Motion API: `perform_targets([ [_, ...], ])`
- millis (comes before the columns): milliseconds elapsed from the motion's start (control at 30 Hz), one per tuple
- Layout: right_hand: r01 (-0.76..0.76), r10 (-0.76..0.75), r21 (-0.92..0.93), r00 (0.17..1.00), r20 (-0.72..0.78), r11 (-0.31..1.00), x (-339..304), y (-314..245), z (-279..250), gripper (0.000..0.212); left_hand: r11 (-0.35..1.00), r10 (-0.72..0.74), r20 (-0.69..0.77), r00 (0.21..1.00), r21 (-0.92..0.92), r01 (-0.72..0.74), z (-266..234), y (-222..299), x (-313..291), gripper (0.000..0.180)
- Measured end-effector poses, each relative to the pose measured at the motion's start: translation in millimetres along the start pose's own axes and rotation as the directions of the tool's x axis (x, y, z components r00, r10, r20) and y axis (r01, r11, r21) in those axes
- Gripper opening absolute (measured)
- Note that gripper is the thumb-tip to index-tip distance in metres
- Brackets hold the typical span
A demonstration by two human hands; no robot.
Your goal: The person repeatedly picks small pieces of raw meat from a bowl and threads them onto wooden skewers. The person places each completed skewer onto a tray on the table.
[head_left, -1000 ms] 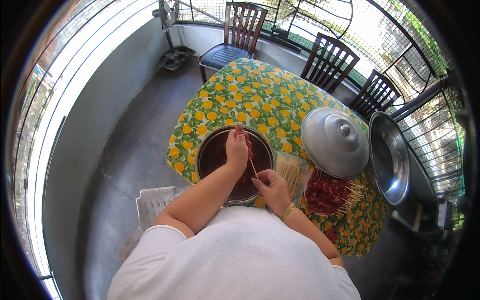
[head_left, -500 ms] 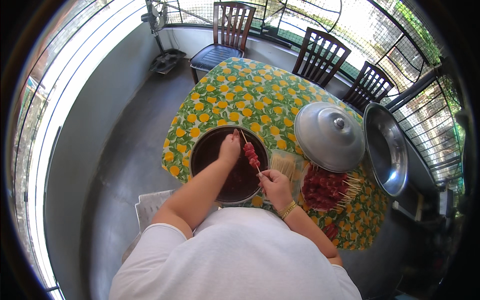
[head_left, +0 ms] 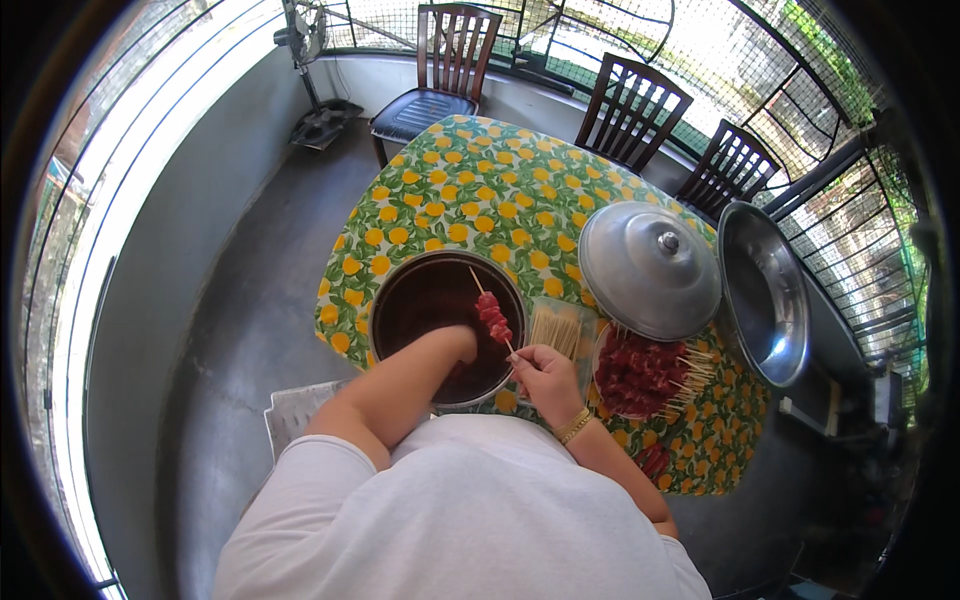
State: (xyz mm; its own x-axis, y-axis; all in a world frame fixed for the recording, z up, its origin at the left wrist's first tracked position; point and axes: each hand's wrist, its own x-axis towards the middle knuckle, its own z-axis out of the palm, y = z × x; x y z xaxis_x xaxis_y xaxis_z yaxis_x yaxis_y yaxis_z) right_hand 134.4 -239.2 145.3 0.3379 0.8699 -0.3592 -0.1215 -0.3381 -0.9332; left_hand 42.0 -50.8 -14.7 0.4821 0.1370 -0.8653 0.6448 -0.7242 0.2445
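A round metal pot (head_left: 378, 345) with dark reddish liquid in it stands on the near side of the table. My left hand (head_left: 460, 343) is dipped into that liquid; its fingers are hidden below the wrist. Between its fingertips my right hand (head_left: 546, 376) pinches the lower end of a meat skewer (head_left: 493, 316). Red meat pieces sit along the middle of this stick, and its bare tip points up and away over the pot. Beside the pot lies a clear tray of bare bamboo sticks (head_left: 555, 332). A plate of finished meat skewers (head_left: 640, 376) is farther right.
A large metal lid (head_left: 650, 270) rests behind the skewers, and a wide metal basin (head_left: 765, 295) leans at the table's right side. A small red bundle (head_left: 655, 461) lies on the fruit-patterned tablecloth (head_left: 450, 205). Dark wooden chairs (head_left: 632, 112) line the far side.
My left hand has gone from near the skewer's tip down into the liquid in the pot. The right hand still holds the skewer in about the same place.
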Motion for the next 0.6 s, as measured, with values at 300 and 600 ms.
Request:
perform_targets([
  [300,-0.073,0.073,-0.014,0.997,0.012,0.997,-0.8,9.2,-1.8,0.012,-0.169,-0.052,-0.274,0.96,-0.945,-0.279,-2.9,-63.3,-90.5,0.043],
  [600,0.043,-0.035,-0.156,0.998,0.057,0.987,-3.2,17.7,4.9,0.01,-0.565,-0.229,-0.337,0.913,-0.718,-0.407,-4.9,-58.8,-95.0,0.036],
])
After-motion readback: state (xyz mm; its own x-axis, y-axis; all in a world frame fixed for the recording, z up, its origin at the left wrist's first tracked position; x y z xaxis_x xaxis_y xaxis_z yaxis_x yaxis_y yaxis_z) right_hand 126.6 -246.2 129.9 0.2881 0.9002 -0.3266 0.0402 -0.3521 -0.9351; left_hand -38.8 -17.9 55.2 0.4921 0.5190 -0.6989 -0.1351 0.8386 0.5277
